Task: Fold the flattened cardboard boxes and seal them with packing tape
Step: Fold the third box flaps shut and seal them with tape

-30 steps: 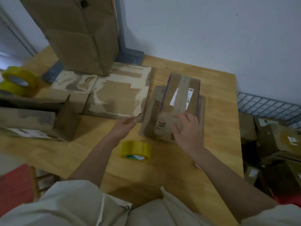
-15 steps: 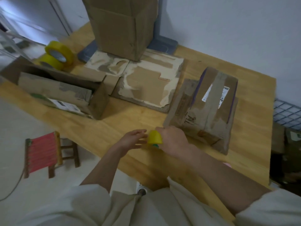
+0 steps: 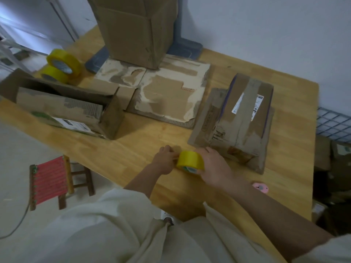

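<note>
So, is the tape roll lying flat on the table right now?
No, the right hand holds the tape roll on edge while the left hand pinches at it.

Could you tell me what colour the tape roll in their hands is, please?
Yellow: the tape roll shows clearly in the head view.

Both forearms reach up from the lower frame to centre. The right hand [image 3: 214,166] curls around a tape roll [image 3: 190,160]; the left hand [image 3: 164,161] pinches at its left edge.

Tape roll [image 3: 190,161] between both hands
</note>
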